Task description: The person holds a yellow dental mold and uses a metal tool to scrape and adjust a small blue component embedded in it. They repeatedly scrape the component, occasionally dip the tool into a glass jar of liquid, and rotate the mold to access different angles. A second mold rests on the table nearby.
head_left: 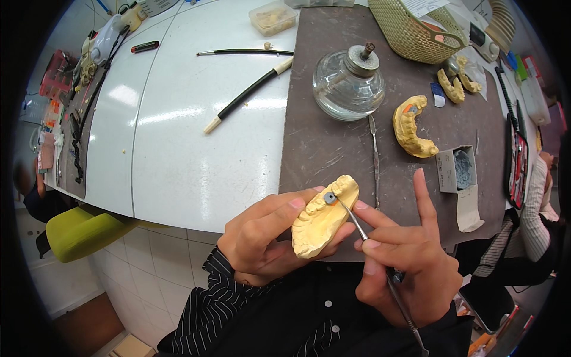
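Note:
My left hand [262, 238] grips a yellow plaster dental cast [318, 229] by its side, tilted up toward me. A small grey-blue wax piece [330, 198] sits on the tooth row near the cast's far end. In my right hand [410, 262] is a thin metal wax carver [357, 225], pinched between thumb and fingers with one finger raised. The carver's tip touches or nearly touches the wax piece. Its other end hangs down below my hand. Beyond the hands, a second yellow dental cast [410, 128] with an orange and grey spot lies on the brown mat.
On the brown mat [309, 154] stand a glass spirit lamp [349, 83], a metal spatula [375, 154], an open box of grey-blue wax [464, 169], small cast pieces [451, 86] and a woven basket [416, 30]. Black-handled brushes [247, 95] lie left. A person's striped sleeve [537, 223] shows right.

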Available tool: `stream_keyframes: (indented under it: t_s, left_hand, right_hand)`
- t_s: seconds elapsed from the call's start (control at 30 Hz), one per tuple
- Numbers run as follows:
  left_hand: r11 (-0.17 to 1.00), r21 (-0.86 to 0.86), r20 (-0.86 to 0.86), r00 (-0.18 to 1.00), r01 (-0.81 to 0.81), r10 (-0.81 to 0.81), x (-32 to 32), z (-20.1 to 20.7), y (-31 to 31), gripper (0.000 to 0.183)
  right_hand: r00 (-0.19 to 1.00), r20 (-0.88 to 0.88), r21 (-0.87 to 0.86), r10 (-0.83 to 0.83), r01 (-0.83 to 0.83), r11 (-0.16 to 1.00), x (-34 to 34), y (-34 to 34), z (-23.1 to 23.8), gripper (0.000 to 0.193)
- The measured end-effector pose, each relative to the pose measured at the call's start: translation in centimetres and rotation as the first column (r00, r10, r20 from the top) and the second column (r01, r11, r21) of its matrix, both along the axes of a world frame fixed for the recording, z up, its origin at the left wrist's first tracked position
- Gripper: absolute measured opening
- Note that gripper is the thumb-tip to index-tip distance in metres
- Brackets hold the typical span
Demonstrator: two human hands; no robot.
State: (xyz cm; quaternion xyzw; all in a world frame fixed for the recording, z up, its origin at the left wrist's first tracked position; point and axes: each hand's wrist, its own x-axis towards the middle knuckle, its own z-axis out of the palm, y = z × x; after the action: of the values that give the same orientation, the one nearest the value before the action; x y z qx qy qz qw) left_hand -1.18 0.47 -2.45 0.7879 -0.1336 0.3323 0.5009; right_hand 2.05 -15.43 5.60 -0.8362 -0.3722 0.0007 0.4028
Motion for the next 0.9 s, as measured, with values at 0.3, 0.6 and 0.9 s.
stream_keyframes:
  t_s: [0.3,0.6,0.9]
  left_hand:
    - [1.0,-0.001,-0.017,1.0,-0.014,0.014,-0.1,0.3,0.1,0.059]
    - [0.999,0.025,-0.055,0.997,0.048,-0.047,-0.1,0.6,0.4,0.063]
    - [0.992,0.125,0.029,0.999,0.022,-0.026,0.8,1.4,-0.1,0.059]
  right_hand:
    - [1.0,-0.016,-0.063,-0.005,0.004,0.998,-0.1,0.5,0.8,0.019]
    - [1.0,0.009,0.005,-0.004,0.004,1.0,-0.1,0.2,0.0,0.019]
    - [0.998,0.039,-0.099,-0.058,0.061,0.993,-0.7,1.4,0.6,0.017]
